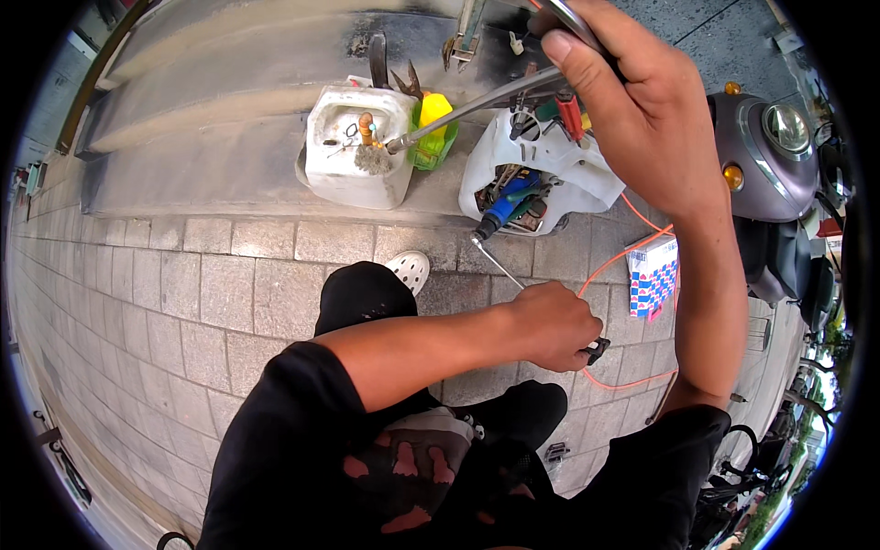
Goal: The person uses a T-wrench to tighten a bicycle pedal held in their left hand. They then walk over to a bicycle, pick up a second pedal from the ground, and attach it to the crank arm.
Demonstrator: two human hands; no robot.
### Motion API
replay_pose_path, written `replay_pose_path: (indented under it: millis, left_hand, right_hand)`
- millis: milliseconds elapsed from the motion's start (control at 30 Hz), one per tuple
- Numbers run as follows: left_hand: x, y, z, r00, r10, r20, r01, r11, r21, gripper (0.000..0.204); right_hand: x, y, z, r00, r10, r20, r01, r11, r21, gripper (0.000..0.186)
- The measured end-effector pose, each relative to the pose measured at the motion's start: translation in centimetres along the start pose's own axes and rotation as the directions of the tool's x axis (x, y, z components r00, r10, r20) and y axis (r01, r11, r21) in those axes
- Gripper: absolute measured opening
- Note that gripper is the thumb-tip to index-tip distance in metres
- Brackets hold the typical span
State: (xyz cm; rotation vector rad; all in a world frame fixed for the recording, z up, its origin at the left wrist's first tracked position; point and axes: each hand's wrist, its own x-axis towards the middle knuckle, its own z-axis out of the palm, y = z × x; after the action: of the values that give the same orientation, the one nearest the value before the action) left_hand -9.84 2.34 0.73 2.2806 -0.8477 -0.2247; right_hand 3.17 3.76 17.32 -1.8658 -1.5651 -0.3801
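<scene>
My left hand [555,325] is closed in a fist above the paving. A thin metal rod [500,266] sticks out from its far side, and a black end piece [597,350] shows at its near side; together they look like a long-shafted tool. My right hand [642,110] is raised at the upper right, thumb and fingers closed on a dark, shiny metal piece [579,26] partly cut off by the view's edge. Behind its thumb, a grey bar [486,103] slants left to a grey, fuzzy clump [373,160]. Whether that bar joins the held piece I cannot tell.
Two cut-open white jugs [359,183] [596,179] stand on the grey step; the right one holds tools, including a blue-handled one [509,202]. Near them are a green container [435,151], an orange hose [623,268], a patterned box [653,280] and a parked scooter [765,165].
</scene>
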Motion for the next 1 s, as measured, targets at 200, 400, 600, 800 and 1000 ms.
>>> replay_pose_path:
  millis: [200, 400, 600, 800, 1000]
  left_hand:
    - [0.3, 0.1, 0.2, 0.998, -0.015, 0.064, 0.012, 0.999, 0.044, 0.031]
    - [0.8, 0.5, -0.4, 0.999, -0.001, 0.042, -0.002, 0.997, 0.072, 0.032]
    - [1.1, 1.3, -0.9, 0.962, 0.046, -0.269, -0.122, 0.954, -0.275, 0.027]
    - [1.0, 2.6, -1.3, 0.926, -0.159, -0.344, -0.201, 0.563, -0.801, 0.020]
    - [2.3, 1.3, -1.5, 0.818, -0.432, -0.380, -0.231, 0.359, -0.904, 0.020]
  right_hand:
    - [0.3, -2.3, 5.6, 0.851, -0.194, 0.489, 0.325, 0.924, -0.199, 0.019]
    - [-2.4, 0.9, 3.2, 0.925, -0.101, 0.366, 0.197, 0.952, -0.236, 0.018]
    - [-17.5, 3.7, -4.9, 0.779, 0.595, 0.197, -0.614, 0.788, 0.050, 0.025]
    - [-29.9, -2.0, 0.7, 0.632, 0.682, 0.368, -0.774, 0.576, 0.263, 0.025]
    - [-31.8, -4.4, 6.7, 0.640, 0.696, 0.326, -0.673, 0.304, 0.674, 0.021]
